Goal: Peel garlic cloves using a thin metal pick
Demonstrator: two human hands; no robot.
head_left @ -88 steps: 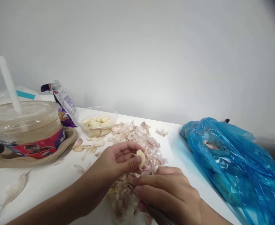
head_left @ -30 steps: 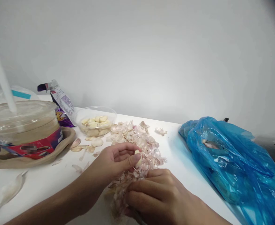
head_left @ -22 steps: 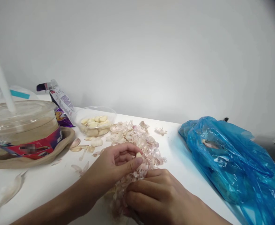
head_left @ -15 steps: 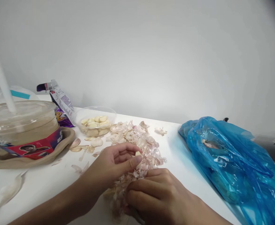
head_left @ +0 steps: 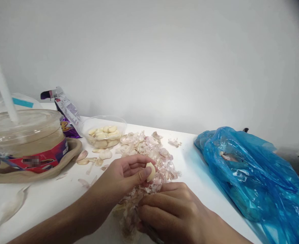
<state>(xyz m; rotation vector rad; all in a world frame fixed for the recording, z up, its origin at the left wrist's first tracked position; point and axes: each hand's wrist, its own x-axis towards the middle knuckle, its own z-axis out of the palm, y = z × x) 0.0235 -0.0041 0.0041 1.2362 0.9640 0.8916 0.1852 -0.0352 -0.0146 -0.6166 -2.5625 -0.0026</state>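
Note:
A peeled, pale garlic clove [head_left: 150, 172] is pinched between the thumb and fingers of my left hand [head_left: 131, 174]. My right hand [head_left: 169, 210] is closed just below and to the right, fingers curled inward. A narrow dark edge shows beneath its fingers, but what it belongs to is hidden. Under both hands spreads a heap of papery garlic skins [head_left: 149, 147]. Behind my left hand, a clear plastic bowl [head_left: 121, 127] holds several peeled cloves. An unpeeled clove [head_left: 81, 156] and more loose skins lie on the white table to the left.
At left a large lidded drink cup [head_left: 24, 135] with a straw sits in a cardboard carrier [head_left: 74, 147]. A purple snack packet [head_left: 69, 125] stands behind it. On the right lies a bulging blue plastic bag [head_left: 241, 176]. A grey wall [head_left: 164, 67] rises behind the table.
The clove in my left fingers has turned and shows more of its pale side. Both hands have stayed almost in place.

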